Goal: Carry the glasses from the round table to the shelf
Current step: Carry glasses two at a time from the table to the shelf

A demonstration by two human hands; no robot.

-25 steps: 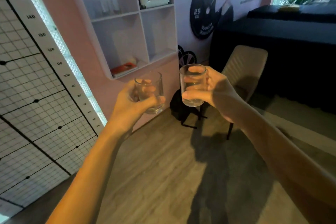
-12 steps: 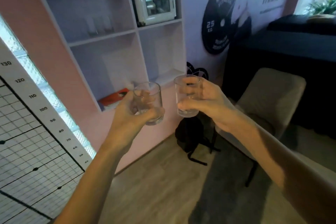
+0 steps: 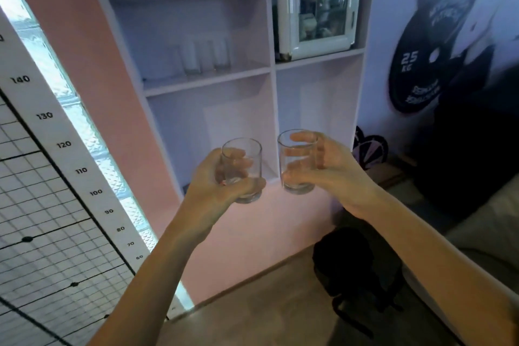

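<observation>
Two glasses are in the air in front of the shelf (image 3: 269, 70), one in each hand, and both stand upright with their mouths up, which looks like the sensible way to carry them and to set them straight down on a board. The left hand (image 3: 216, 191) is wrapped around the left glass (image 3: 242, 170) low on its body, thumb across the near side and fingers behind, close to the base. The right hand (image 3: 328, 174) grips the right glass (image 3: 298, 161) from its right side, fingers near the rim and thumb lower. The glasses sit just beside each other without touching, probably kept apart so they do not knock. Both appear empty. On the middle board of the left column, higher up and farther away, a row of glasses (image 3: 206, 57) already stands; it is blurred, and I count about three or four. That board seems the likely place for these two. A dark bag (image 3: 354, 270) lies on the floor at near right.
</observation>
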